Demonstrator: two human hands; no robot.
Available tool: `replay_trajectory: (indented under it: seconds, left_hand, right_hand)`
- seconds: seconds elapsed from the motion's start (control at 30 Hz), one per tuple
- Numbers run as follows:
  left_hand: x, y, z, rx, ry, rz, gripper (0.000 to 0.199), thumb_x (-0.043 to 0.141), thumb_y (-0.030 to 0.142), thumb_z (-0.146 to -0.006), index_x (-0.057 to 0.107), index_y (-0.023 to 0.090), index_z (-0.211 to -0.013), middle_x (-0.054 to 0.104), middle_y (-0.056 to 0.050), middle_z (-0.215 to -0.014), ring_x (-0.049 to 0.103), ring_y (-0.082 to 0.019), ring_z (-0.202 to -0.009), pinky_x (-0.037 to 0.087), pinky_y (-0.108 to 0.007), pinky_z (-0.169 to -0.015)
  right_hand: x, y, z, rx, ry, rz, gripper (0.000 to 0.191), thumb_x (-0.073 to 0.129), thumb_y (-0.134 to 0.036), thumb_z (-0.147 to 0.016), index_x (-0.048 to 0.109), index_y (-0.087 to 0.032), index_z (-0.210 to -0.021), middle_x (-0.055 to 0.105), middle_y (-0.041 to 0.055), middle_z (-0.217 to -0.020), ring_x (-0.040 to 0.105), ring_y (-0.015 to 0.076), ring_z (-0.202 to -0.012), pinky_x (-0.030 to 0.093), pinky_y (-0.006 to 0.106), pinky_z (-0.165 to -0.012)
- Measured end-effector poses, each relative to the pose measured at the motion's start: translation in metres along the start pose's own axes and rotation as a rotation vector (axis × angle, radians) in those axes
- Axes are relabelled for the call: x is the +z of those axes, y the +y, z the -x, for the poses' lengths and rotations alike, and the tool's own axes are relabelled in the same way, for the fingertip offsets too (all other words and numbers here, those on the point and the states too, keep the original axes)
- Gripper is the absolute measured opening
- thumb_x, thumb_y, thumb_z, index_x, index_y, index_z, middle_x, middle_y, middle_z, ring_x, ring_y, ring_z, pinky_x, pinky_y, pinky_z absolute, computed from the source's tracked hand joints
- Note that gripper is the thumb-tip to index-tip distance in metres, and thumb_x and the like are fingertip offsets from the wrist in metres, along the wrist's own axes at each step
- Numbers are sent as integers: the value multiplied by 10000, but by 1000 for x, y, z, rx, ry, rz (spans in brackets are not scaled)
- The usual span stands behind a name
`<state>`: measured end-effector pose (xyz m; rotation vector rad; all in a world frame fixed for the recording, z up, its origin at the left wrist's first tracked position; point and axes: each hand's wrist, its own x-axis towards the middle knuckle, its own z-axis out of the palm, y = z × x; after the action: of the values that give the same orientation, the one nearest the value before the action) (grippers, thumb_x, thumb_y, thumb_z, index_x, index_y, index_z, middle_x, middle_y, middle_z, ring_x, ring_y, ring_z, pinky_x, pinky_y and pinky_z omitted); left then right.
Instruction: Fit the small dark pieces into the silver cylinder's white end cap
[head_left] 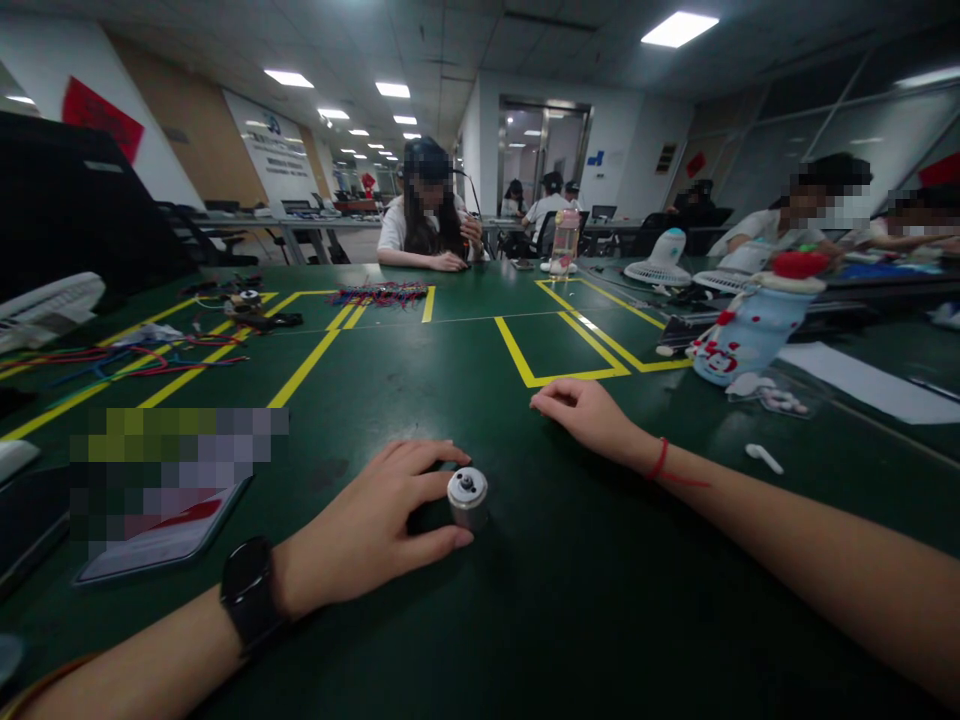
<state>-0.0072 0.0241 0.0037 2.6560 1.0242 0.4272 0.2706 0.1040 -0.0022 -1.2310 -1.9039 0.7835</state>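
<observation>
Left hand (375,525) low centre on the green table (465,380), watch on the wrist. Fingers curled round a small silver motor (467,496): index over the top edge, thumb under the near side, touching both. Looks a light pinch rather than a firm clamp. Motor upright on the table, shaft end up, just right of the fingertips.

Right hand (589,412) further out and to the right, well apart from the motor. Palm down, fingers loosely curled, resting on the table, holding nothing. Red string at the wrist.

Phone (161,535) flat at left, near the left forearm. White earbud (765,458) lying right of the right forearm. Blue bottle (750,325) with red cap tilted on its side further right. Coloured wires (150,355) scattered far left. Yellow tape lines (559,375) marking boxes ahead. Another person (427,215) seated across the table, more at the right end.

Risks, as judged: smooth round casing, shallow pinch, so likely to slip or tip and roll across the bare table if lifted quickly. Only one hand on it; nothing to catch a roll. Left forearm close to the phone; a wide sweep could nudge it.
</observation>
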Motion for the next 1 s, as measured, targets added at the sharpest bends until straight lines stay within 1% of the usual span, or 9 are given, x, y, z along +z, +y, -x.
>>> replay_trajectory:
  seconds: [0.07,0.2,0.27,0.33,0.5,0.57,0.67,0.8,1.0]
  left_hand:
    - [0,1,-1,5,9,7,319,633,395,-875,609,280,-1171,510,-51,-1322,478,-283,-1196,380,-460,-1007]
    - [1,0,0,25,30,1,305,643,379,-865,614,279,-1151,519,-53,-1307,486,-284,-1174,382,-456,-998]
    - [2,0,0,24,29,-13,307,640,385,-867,607,284,-1155,511,-55,-1310,482,-285,-1171,386,-463,-988]
    - [3,-1,1,17,25,-24,304,632,395,-874,603,284,-1156,501,-56,-1316,475,-286,-1177,387,-466,-986]
    - [1,0,1,11,16,-14,281,630,397,-871,619,268,-1119,517,-49,-1297,488,-280,-1167,389,-452,-993]
    - [0,1,1,11,22,-2,290,640,392,-862,621,270,-1125,520,-47,-1300,487,-282,-1173,386,-448,-1001]
    - [0,0,1,6,18,-6,303,641,391,-865,616,281,-1146,511,-47,-1314,476,-284,-1191,373,-457,-1014]
    - [0,-2,0,9,2,-7,271,639,386,-869,629,283,-1120,503,-49,-1329,462,-288,-1210,368,-468,-1019]
    - [3,-5,1,18,7,0,269,632,394,-877,620,288,-1124,488,-46,-1346,451,-287,-1227,359,-479,-1025]
  right_hand:
    - [7,-16,9,-75,-49,21,185,630,-324,-819,713,-158,-827,664,37,-775,555,143,-678,415,281,-628]
    - [25,-53,30,-369,-137,5,122,631,-280,-846,704,-205,-908,654,34,-930,586,154,-885,453,295,-797]
    - [33,-66,39,-416,-186,11,136,649,-306,-842,710,-229,-936,637,37,-983,579,163,-934,449,321,-854]
    - [38,-73,43,-414,-201,14,128,654,-317,-842,717,-243,-926,626,35,-993,577,166,-941,444,337,-877]
    - [33,-70,40,-368,-107,-83,101,654,-297,-846,702,-216,-884,624,29,-953,589,151,-915,462,303,-839]
    - [26,-66,38,-361,-121,-99,99,643,-279,-855,691,-197,-883,634,28,-917,593,143,-876,469,287,-799]
    - [18,-55,36,-382,-253,-61,104,654,-273,-845,690,-180,-876,636,33,-915,596,139,-857,470,285,-794]
    - [14,-41,35,-432,-447,70,117,673,-277,-829,710,-184,-888,634,44,-960,589,149,-894,447,309,-844]
    - [15,-34,35,-469,-507,220,114,691,-279,-809,741,-214,-887,621,42,-990,557,171,-938,404,352,-881]
